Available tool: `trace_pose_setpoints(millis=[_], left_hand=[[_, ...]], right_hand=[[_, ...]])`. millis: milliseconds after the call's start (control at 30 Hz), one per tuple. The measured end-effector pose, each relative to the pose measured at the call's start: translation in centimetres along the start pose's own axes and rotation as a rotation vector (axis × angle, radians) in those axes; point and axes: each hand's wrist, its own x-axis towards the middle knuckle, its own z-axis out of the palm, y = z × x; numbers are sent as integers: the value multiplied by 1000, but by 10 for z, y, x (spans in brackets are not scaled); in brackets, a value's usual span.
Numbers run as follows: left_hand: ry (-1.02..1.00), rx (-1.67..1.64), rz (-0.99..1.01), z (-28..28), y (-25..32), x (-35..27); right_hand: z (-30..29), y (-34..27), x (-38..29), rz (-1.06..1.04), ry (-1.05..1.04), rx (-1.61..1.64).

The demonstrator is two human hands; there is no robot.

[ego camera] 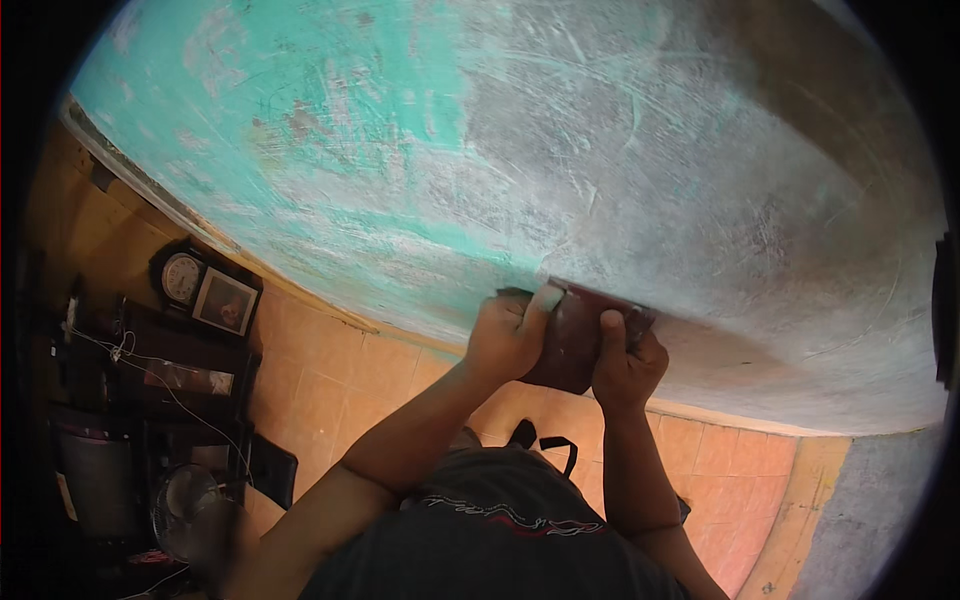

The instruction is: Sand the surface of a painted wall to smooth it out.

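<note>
A dark reddish-brown sheet point(574, 341), which looks like sandpaper, is held between both hands against the lower part of a wall point(525, 187). My left hand point(510, 330) grips its left side, thumb on the face towards me and a pale, dusty patch near the thumb tip. My right hand point(630, 360) holds the right side, thumb up and fingers curled behind the edge. The sheet's top edge meets the wall surface; its lower part hangs down. Turquoise paint covers the wall's left part, scratched and patchy, while grey, scuffed plaster shows on the right.
Orange floor tiles point(337, 390) lie below the wall. At the left are dark furniture point(180, 360), a round clock point(181, 277), a framed picture point(225, 301), white cables point(180, 401) and a fan point(180, 510). A yellow-edged grey wall section point(870, 502) stands at the lower right.
</note>
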Motion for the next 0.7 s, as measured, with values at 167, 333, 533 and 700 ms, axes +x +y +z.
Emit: trace_pose_setpoints(millis=[167, 333, 533, 700], left_hand=[[97, 104, 138, 13, -29, -2], [-5, -55, -46, 10, -17, 0], [11, -33, 8, 21, -19, -2], [43, -148, -14, 29, -26, -7]], right_hand=[[4, 16, -4, -98, 176, -176], [-7, 8, 0, 8, 31, -81], [-4, 12, 1, -47, 120, -25], [-9, 13, 3, -81, 47, 11]])
